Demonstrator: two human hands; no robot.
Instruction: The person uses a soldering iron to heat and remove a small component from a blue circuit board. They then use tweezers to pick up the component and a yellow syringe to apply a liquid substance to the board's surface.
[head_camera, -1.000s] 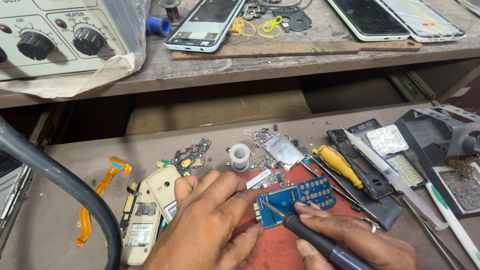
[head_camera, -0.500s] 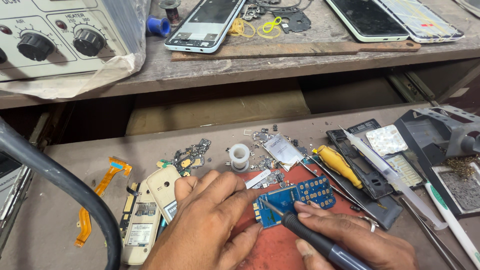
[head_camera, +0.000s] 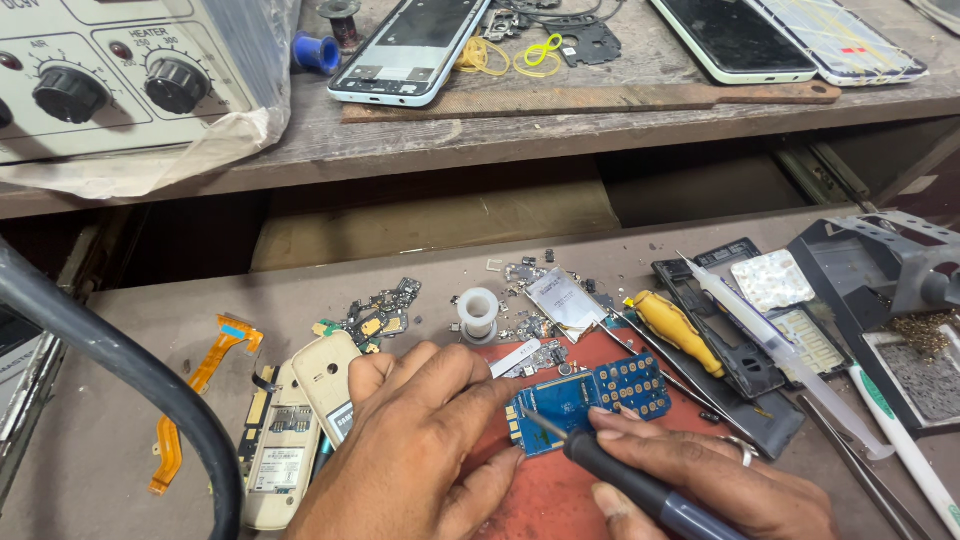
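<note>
On the counter one blue circuit board lies on one red mat. The left hand presses down at the board's nine o'clock edge, fingers together. The right hand is wrapped around one soldering iron, tip on the board. One yellow-handled screwdriver lies at two o'clock, one white solder spool at eleven, two beige phone shells at nine.

Phone repair workshop. Worn wooden bench littered with loose parts, a blue circuit board on a red mat, orange flex cables, a beige phone shell. Upper shelf carries a dial-fronted heater unit and stripped phones. Soldering iron, yellow screwdriver, tweezers lying about.
</note>
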